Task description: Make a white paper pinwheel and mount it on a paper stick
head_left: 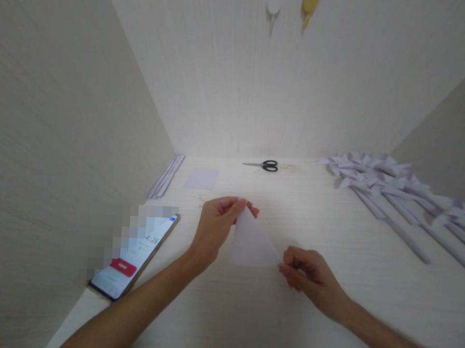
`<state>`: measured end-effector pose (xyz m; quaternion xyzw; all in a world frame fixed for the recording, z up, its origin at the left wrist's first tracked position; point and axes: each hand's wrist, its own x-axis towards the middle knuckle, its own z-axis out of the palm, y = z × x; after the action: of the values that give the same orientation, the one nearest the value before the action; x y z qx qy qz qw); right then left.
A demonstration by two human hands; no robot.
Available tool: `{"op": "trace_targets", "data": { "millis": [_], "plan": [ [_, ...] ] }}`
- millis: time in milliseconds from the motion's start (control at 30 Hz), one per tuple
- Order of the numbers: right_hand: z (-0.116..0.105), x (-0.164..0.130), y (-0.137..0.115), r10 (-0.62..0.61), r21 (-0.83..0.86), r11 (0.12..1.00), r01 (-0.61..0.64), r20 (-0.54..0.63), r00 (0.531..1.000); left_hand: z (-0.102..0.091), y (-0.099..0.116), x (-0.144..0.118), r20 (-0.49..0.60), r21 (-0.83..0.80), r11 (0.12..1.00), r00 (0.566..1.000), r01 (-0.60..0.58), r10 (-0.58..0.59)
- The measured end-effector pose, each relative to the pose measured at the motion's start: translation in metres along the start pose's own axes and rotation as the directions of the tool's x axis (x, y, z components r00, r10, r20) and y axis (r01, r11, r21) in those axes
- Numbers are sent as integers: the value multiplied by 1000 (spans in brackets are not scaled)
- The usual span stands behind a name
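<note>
A sheet of white paper [252, 242], folded into a triangle, is held just over the white table between my two hands. My left hand [222, 220] pinches its top corner between thumb and fingers. At the lower right corner, my right hand [309, 274] grips the paper with thumb and forefinger. The triangle's square corner points down and to the left, touched by neither hand. Beyond my left hand lies a flat square of white paper [201, 178].
Black-handled scissors [266, 165] lie near the back wall. A phone [134, 262] with a lit screen rests at left, close to my left forearm. Several rolled paper sticks [167, 177] are stacked at the back left. Paper pinwheels [376, 176] pile up at right. Two hooks [274, 4] hang on the wall.
</note>
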<state>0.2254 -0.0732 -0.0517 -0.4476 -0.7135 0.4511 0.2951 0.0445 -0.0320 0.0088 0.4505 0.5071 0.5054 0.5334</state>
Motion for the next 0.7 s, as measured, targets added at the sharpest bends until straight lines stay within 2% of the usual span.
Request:
{"op": "trace_targets", "data": {
  "millis": [267, 700],
  "plan": [
    [2, -3, -5, -51, -158, 986, 49, -7, 999, 1, 4, -4, -9, 71, 997, 999, -30, 31],
    [2, -3, -6, -57, -183, 982, 55, -5, 998, -1, 5, -4, 64, 102, 992, 996, -70, 64]
  ]
}}
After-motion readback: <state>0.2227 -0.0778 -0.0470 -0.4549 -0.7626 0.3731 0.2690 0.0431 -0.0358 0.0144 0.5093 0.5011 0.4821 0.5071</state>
